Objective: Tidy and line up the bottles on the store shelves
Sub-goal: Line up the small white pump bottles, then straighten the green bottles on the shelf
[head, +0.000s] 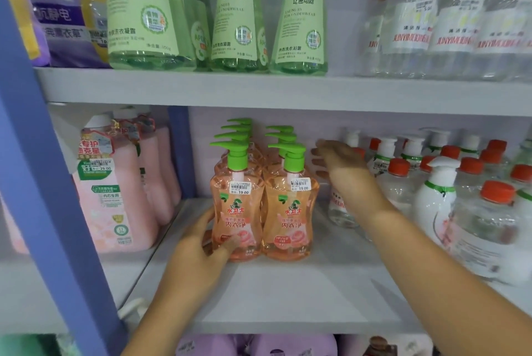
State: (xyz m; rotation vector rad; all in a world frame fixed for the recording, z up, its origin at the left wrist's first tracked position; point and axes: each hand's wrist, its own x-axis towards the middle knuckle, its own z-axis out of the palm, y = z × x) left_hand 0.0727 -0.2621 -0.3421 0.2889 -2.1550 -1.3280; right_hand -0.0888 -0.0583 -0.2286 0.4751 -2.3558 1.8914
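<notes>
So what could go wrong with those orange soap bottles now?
The right hand is stretched out flat beside the green pump tops, with the crowded red-capped clear bottles just behind it. A wide move might knock one of those over. The left hand grips only the front-left orange pump bottle, low down. Pushing it there could tip it or shove the packed rows behind crooked.

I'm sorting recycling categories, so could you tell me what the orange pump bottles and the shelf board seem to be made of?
Orange pump bottles: likely clear tinted plastic, glossy; the liquid shows through. Their green pumps look like opaque plastic. Shelf board: smooth, matte pale grey, perhaps painted metal or laminate; hard to tell.
</notes>
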